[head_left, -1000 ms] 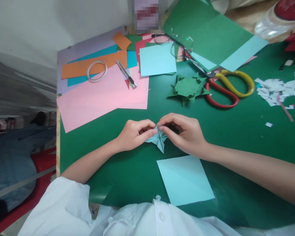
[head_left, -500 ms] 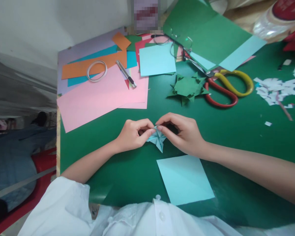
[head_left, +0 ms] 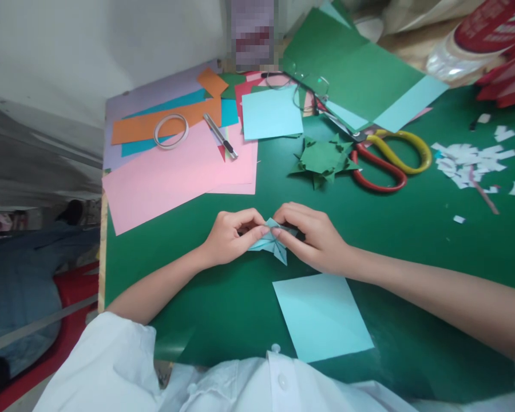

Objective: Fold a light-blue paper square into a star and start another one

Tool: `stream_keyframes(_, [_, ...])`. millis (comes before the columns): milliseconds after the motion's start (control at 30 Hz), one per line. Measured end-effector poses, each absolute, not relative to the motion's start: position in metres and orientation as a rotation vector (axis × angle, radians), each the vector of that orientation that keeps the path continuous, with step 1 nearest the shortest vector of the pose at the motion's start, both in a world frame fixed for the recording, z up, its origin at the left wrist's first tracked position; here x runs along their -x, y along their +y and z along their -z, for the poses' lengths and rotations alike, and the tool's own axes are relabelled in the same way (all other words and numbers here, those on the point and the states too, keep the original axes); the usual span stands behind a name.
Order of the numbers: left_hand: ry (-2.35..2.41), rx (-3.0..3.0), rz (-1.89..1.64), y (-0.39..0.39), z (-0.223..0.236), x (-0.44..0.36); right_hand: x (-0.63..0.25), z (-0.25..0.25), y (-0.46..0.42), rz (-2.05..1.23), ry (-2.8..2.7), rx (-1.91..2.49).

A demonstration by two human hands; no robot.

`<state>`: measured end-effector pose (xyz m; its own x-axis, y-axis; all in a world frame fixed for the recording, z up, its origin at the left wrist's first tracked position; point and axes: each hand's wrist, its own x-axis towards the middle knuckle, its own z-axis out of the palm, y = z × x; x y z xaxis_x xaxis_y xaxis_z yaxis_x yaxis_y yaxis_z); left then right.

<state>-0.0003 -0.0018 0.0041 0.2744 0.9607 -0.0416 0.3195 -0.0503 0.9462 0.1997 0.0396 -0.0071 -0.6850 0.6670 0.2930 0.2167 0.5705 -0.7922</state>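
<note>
A small light-blue folded paper with pointed flaps is held between both hands over the green table. My left hand pinches its left side between thumb and fingers. On the other side, the thumb and fingers of my right hand are closed on its upper right part. The fingertips hide some of the folds. Just below the hands lies a flat light-blue paper square. Beyond them sits a green folded paper star.
Scissors with red and yellow handles lie right of the star. Pink sheets, a tape roll and a cutter knife are at the back left. White paper scraps lie right; a bottle stands behind.
The folded paper has turned slightly between my fingers, and more of its top point shows. My right hand has shifted a little left. The whole view has moved slightly.
</note>
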Motion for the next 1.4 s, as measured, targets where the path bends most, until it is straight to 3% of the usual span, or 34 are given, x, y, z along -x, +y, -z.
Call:
stream_keyframes(400, [1.038, -1.797, -0.651, 0.0038, -0.0060, 0.0051, -0.2013, 0.0080, 0.0446, -1.027, -2.423, 0.408])
stream_keyframes(967, [1.110, -2.000, -0.866, -0.0021, -0.0019, 0.0025, -0.2004, 0.0090, 0.0412, -1.007, -2.373, 0.554])
stream_keyframes(1400, [1.079, -1.906, -0.823, -0.0009, -0.0055, 0.0051, -0.2009, 0.0088, 0.0426, -1.062, -2.351, 0.575])
